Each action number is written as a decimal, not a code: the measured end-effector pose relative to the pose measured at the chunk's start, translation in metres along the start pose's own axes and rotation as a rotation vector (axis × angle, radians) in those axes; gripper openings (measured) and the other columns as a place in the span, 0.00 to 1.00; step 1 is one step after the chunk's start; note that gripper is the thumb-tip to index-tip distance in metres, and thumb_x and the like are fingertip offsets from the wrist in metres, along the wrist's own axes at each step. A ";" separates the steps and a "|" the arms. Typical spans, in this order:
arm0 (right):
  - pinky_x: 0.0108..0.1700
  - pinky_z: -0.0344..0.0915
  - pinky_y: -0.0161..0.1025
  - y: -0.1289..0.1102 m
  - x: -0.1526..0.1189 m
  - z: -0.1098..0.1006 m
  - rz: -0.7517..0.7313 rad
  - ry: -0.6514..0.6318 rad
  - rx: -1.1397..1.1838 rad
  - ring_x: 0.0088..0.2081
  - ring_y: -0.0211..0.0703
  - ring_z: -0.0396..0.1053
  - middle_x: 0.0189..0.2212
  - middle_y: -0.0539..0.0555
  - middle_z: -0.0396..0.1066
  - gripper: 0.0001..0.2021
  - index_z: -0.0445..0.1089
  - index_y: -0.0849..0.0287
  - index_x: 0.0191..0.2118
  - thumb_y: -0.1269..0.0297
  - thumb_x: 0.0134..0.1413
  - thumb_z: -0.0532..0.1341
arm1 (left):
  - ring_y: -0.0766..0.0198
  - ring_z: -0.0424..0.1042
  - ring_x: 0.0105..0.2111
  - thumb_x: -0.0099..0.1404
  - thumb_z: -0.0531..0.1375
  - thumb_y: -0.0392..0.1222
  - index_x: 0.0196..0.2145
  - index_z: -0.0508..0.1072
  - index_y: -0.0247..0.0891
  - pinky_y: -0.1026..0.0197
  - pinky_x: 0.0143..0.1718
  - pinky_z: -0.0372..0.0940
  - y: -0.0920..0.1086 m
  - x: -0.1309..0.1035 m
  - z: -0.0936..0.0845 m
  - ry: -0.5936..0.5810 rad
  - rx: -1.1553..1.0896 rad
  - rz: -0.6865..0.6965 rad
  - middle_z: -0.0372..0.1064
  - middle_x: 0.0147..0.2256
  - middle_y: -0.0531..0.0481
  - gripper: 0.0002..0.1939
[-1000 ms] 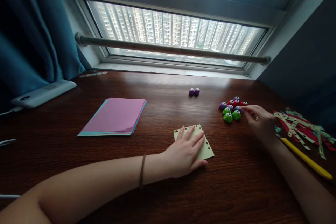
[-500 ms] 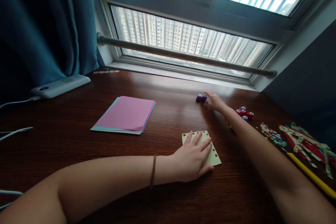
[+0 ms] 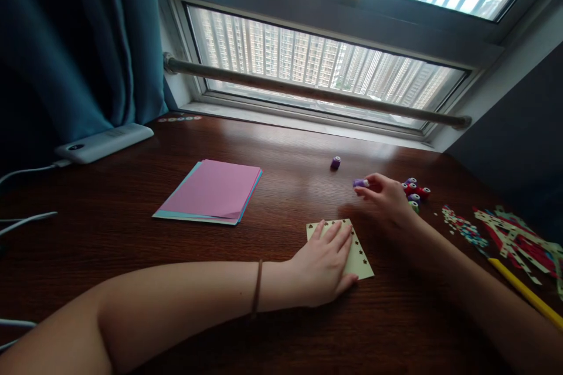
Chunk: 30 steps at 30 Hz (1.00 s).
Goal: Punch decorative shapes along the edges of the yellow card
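Listing by size, we begin with the brown desk (image 3: 277,205), the barred window (image 3: 316,58) behind it and the blue curtain (image 3: 109,41) at the left. Next, one stack of coloured sheets (image 3: 215,187), pink uppermost, and one heap of paper scraps (image 3: 514,240) at the far right.

Item: our left hand (image 3: 321,272), palm down, fingers spread and slightly bent, gripping nothing, lying over the cream sheet. Item: our right hand (image 3: 389,199), thumb and fingers nearly closed in a pinch on a purple punch (image 3: 359,183). Item: the cream sheet (image 3: 358,263), on the desk before us, small holes along two edges. For a steady sheet, we judge a flat, even palm best, fingers off the edges.

Item: a group of punches (image 3: 413,190), partly behind the right hand. Item: the held punch, tipped sideways; whether it touches the desk we cannot tell. A firm grip on its body, turned upright, should handle best. Item: a second purple punch (image 3: 335,163), standing alone. Smallest: loose paper bits (image 3: 464,225).
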State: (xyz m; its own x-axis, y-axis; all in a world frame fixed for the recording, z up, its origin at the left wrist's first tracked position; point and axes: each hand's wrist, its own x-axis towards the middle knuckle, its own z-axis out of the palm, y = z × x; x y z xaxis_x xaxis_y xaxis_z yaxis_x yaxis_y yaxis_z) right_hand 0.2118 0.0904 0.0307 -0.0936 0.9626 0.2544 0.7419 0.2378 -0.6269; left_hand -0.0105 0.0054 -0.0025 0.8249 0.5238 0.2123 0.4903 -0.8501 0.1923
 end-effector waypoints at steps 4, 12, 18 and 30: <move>0.31 0.67 0.36 -0.010 -0.065 -0.012 0.166 -0.158 0.447 0.28 0.41 0.69 0.30 0.54 0.71 0.20 0.67 0.63 0.40 0.57 0.41 0.67 | 0.50 0.39 0.60 0.68 0.44 0.53 0.60 0.49 0.26 0.47 0.59 0.39 0.001 0.000 0.001 -0.016 0.015 -0.011 0.40 0.61 0.39 0.32; 0.42 0.67 0.38 -0.014 -0.107 -0.021 0.291 -0.272 0.523 0.38 0.44 0.69 0.38 0.55 0.71 0.21 0.70 0.62 0.41 0.60 0.38 0.68 | 0.52 0.41 0.60 0.68 0.46 0.49 0.60 0.51 0.29 0.48 0.59 0.40 0.000 0.002 -0.001 -0.045 0.043 -0.026 0.40 0.61 0.42 0.28; 0.40 0.67 0.37 -0.019 -0.108 -0.028 0.125 -0.381 0.399 0.40 0.44 0.67 0.41 0.56 0.68 0.16 0.69 0.61 0.42 0.61 0.45 0.65 | 0.52 0.42 0.60 0.69 0.46 0.48 0.60 0.50 0.29 0.48 0.59 0.41 0.001 0.003 -0.004 -0.044 0.046 -0.023 0.42 0.61 0.42 0.27; 0.29 0.63 0.33 -0.019 -0.116 -0.021 -0.145 -0.189 -0.011 0.29 0.36 0.63 0.32 0.53 0.66 0.13 0.70 0.61 0.35 0.59 0.44 0.66 | 0.51 0.42 0.60 0.70 0.43 0.47 0.61 0.49 0.29 0.47 0.59 0.42 0.001 0.003 -0.005 -0.037 0.052 -0.010 0.42 0.60 0.40 0.26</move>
State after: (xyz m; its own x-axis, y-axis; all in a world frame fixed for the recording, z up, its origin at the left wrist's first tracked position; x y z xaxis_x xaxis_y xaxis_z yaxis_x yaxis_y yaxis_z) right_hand 0.2224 -0.0284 0.0289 -0.3214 0.9260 0.1980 0.7187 0.3746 -0.5858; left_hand -0.0091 0.0059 0.0029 0.8292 0.5307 0.1753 0.5117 -0.8470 0.1442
